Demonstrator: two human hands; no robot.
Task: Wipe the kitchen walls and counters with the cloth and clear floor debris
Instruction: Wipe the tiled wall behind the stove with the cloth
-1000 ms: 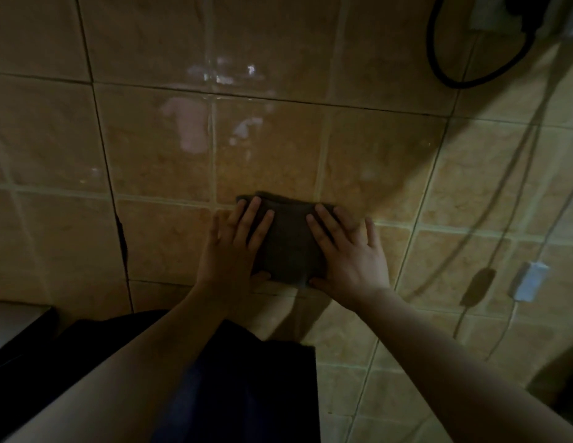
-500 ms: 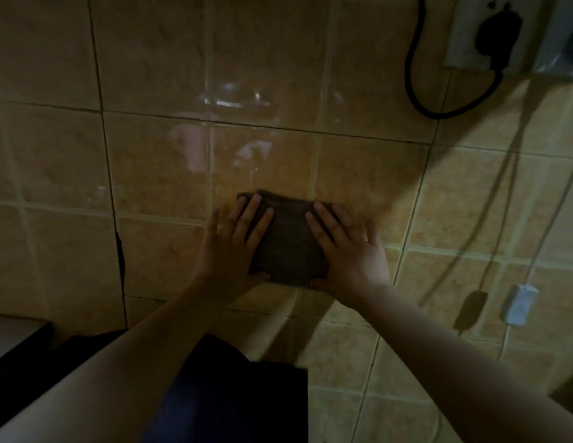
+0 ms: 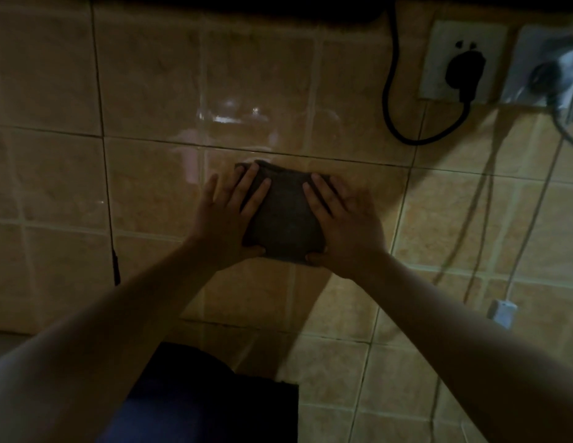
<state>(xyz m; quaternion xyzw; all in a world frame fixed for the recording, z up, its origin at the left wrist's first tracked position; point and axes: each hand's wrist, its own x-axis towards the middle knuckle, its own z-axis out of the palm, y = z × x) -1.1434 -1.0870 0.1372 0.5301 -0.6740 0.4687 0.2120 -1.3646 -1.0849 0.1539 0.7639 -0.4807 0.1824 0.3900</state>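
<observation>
On the tiled wall in front of me I press a dark folded cloth with both my hands. My left hand lies flat on the left part of the cloth, the fingers straight and a little spread, and the thumb goes under the lower edge. My right hand lies flat on the right part in the same way, fingers straight, thumb at the lower edge. Neither hand grasps the cloth; they only push it against the tiles. The cloth sits just under a horizontal grout line, about in the middle of the view. Above it the tiles shine with a wet reflection. At the upper right there is a white socket with a black plug in it, and a black cable makes a loop down from there. A second socket is just beside it. Lower at the right a thin white cord with a small switch hangs on the wall. A dark crack runs in the tile at the left.
</observation>
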